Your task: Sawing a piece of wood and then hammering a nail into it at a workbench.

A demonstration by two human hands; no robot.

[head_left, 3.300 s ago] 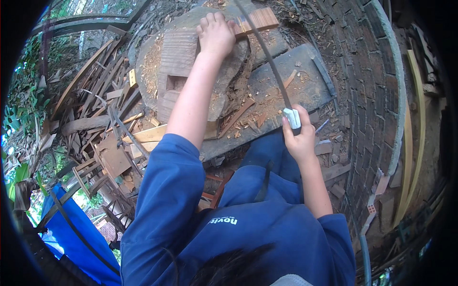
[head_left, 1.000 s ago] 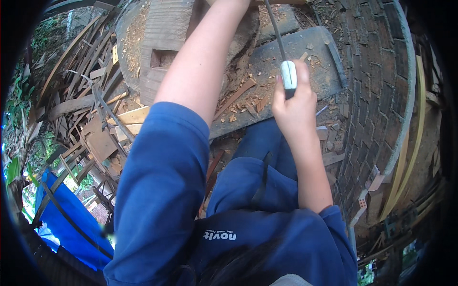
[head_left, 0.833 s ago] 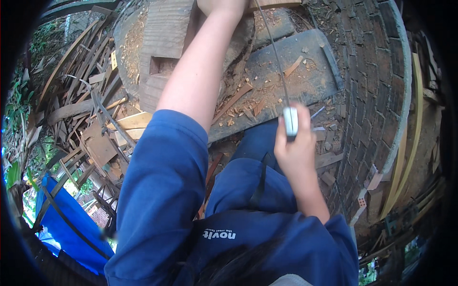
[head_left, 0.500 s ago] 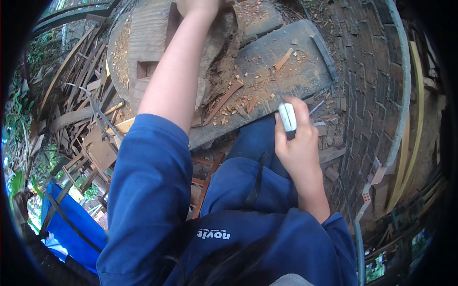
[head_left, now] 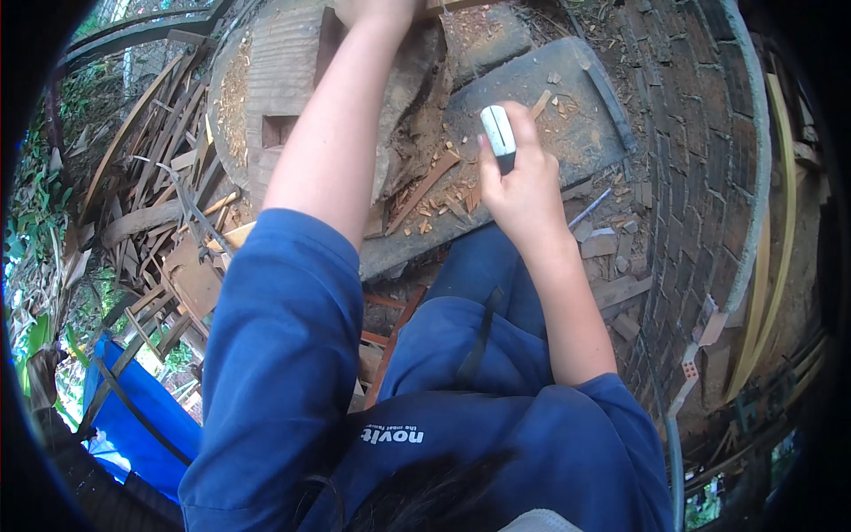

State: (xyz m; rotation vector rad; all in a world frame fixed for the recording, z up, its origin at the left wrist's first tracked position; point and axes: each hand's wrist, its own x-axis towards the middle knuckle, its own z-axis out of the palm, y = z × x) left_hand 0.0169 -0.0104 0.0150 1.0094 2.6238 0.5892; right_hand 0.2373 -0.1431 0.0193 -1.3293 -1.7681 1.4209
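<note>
Work state: wood chips (head_left: 456,204) lie scattered over your dark slab (head_left: 581,93) and the stump (head_left: 415,84), so some cutting appears done, though on which piece cannot be certified. The wooden block (head_left: 288,71) on the left bears a rectangular hole (head_left: 277,131), depth undetermined. What is left to do on the wooden strip (head_left: 461,3) cannot be judged — only a narrow part of it shows at the far edge, and no cut is discernible there.

Hands: your right hand (head_left: 528,182) is closed around a white-and-dark handle (head_left: 498,129), held above the slab; no blade can be made out. Your left hand (head_left: 377,9) is at the far edge, right of the block, its fingers out of view — whether it grips or merely presses cannot be told.

Position: the strip lies just right of your left hand, contact unconfirmed, and on the far side of your right hand, well apart from it. The handle is nearer to you than the strip.
</note>
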